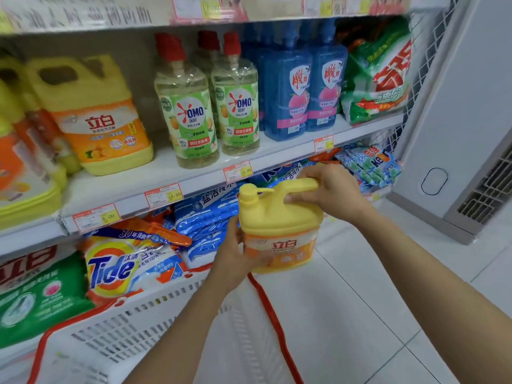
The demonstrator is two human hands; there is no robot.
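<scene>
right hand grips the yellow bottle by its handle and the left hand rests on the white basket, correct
Not quite: the head view shows the left hand holding the yellow bottle by its labelled side, not resting on the white basket below. The right hand does grip the handle.

Yellow detergent jug (277, 217), orange label, upright, above basket (138, 314).
</scene>
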